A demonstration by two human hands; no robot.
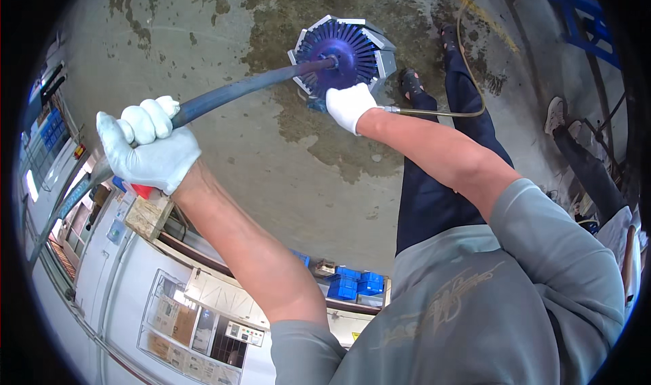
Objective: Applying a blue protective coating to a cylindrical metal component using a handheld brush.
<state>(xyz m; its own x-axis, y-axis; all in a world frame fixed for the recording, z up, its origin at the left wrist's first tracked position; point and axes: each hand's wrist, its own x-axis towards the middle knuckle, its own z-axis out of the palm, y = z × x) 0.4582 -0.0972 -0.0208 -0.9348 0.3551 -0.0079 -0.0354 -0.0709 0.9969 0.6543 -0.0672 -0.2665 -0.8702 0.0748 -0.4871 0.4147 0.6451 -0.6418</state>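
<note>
My left hand (150, 144), in a white glove, is wrapped round a thick dark hose (237, 92). From the fist the hose runs right to the centre of a round, blue-purple slotted head (339, 49), ringed by flat silver metal plates. My right hand (350, 107), also gloved in white, is closed at the near edge of this head. A thin yellowish hose (441, 114) with a metal fitting (388, 109) comes out beside its wrist. What the right fingers grip is hidden by the glove; a small blue part (316, 104) shows just left of them.
Below is a concrete floor (224, 39) with dark wet patches. Blue bins (343, 287) stand on a shelf at the lower middle. A blue metal frame (586, 22) is at the far right. Another person's shoe (556, 116) and dark trouser leg show at the right.
</note>
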